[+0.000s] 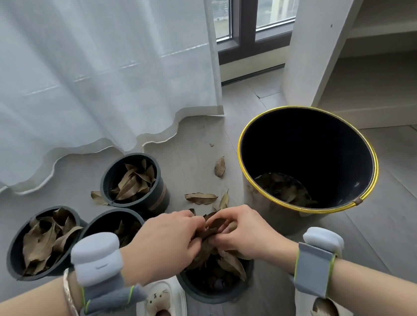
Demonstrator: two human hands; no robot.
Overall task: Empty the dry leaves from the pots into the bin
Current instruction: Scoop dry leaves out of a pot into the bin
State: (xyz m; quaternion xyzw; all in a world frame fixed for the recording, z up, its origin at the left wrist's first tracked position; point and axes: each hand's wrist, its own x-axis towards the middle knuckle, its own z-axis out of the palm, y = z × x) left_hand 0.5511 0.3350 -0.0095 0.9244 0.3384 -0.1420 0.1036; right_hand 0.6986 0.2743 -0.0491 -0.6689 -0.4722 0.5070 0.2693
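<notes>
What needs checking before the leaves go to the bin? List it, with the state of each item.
1. Left hand grips the leaf bundle: ok.
2. Right hand grips the same bundle: ok.
3. Bundle clear of the near pot: not ok, leaves trail into it.
4. Bin upright, mouth open: ok.
5. Room in the bin: ok, leaves only at its bottom.
6. Floor free of loose leaves: not ok.

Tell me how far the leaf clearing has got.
Done: the bin already has some dry leaves at its bottom. In hand: the left hand and right hand grip a bunch of leaves above the nearest pot. Left: three other pots still hold leaves, and loose leaves lie on the floor.
</notes>
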